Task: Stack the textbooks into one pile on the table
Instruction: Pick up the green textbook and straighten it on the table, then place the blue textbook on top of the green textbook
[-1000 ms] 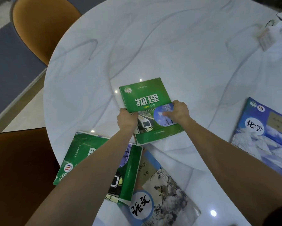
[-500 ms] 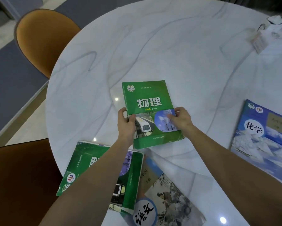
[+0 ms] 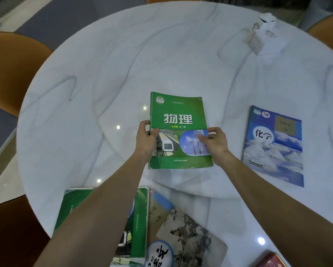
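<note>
From the head camera, five textbooks show on the round marble table (image 3: 104, 78): a green physics book (image 3: 179, 112) near the middle, a blue chemistry book (image 3: 273, 147) to its right and apart from it, a second green book (image 3: 140, 209) at the near edge under the left forearm, a language book (image 3: 188, 234) with an ink-painting cover touching that one's right side, and the corner of a red book (image 3: 269, 259) at the bottom right. One white tissue box (image 3: 265, 37) stands far right. Parts of four orange chairs (image 3: 13, 66) ring the table.

Compared with half a second ago, the physics book sits squarer to the viewer, its spine closer to upright in the frame, and it appears a little farther from the two near books. More of the far table edge is now in sight.

Two hands hold the physics book between them. The left hand (image 3: 145, 139) grips its left edge, thumb on the cover, fingers curled beneath. The right hand (image 3: 215, 143) closes on the right edge, thumb pressed on the blue circle. Whether the book touches the tabletop or hangs just above cannot be told.
</note>
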Demonstrator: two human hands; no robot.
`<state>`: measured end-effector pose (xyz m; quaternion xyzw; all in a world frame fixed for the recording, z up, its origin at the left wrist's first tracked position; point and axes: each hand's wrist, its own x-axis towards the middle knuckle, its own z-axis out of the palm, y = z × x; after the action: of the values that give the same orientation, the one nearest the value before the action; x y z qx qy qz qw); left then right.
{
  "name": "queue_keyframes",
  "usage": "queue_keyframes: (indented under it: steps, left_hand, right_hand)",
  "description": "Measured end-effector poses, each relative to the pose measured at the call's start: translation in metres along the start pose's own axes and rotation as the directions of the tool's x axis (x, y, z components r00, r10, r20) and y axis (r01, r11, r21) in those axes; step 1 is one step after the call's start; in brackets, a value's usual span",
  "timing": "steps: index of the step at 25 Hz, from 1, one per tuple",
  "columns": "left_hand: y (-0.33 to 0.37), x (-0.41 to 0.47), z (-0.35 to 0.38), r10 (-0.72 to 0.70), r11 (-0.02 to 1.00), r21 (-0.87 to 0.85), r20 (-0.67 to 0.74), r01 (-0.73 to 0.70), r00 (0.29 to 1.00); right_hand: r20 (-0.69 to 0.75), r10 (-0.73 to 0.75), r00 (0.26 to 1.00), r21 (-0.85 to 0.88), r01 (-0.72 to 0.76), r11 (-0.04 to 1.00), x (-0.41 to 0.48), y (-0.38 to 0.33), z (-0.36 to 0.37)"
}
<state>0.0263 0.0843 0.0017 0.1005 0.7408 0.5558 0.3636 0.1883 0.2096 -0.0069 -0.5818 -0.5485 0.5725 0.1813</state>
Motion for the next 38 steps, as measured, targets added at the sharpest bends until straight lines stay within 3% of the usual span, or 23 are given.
queue_keyframes:
  steps: [9,13,18,23,26,31,38]
  left_hand:
    - [-0.015,0.006,0.051,-0.011,0.992,0.124,0.037,0.007,0.999]
    - [-0.019,0.005,0.059,0.070,0.943,0.326,-0.012,-0.062,0.997]
    - [-0.014,0.005,0.053,0.154,0.701,0.706,-0.012,-0.101,0.988]
    - [0.005,-0.007,0.051,0.213,0.439,0.863,0.170,-0.250,0.962]
    - [0.019,-0.019,0.058,0.245,0.269,0.884,0.322,-0.383,0.915]
    - [0.038,-0.033,0.081,0.312,0.094,0.831,0.499,-0.549,0.808]
    - [0.047,-0.044,0.136,0.313,-0.096,0.768,0.628,-0.634,0.713]
  right_hand:
    - [-0.135,0.021,0.991,-0.085,-0.033,0.996,0.004,0.019,-0.032]
    - [-0.155,0.000,0.988,-0.184,-0.029,0.983,0.007,0.023,-0.031]
    - [-0.153,-0.070,0.986,-0.469,-0.011,0.883,0.006,0.016,-0.028]
    - [-0.073,-0.139,0.988,-0.690,0.051,0.722,-0.002,0.001,-0.034]
    - [-0.029,-0.205,0.978,-0.766,0.110,0.633,-0.011,-0.008,-0.043]
    - [0.032,-0.330,0.944,-0.871,0.188,0.454,-0.023,-0.013,-0.069]
    - [-0.011,-0.334,0.943,-0.939,0.105,0.327,-0.014,-0.001,-0.129]
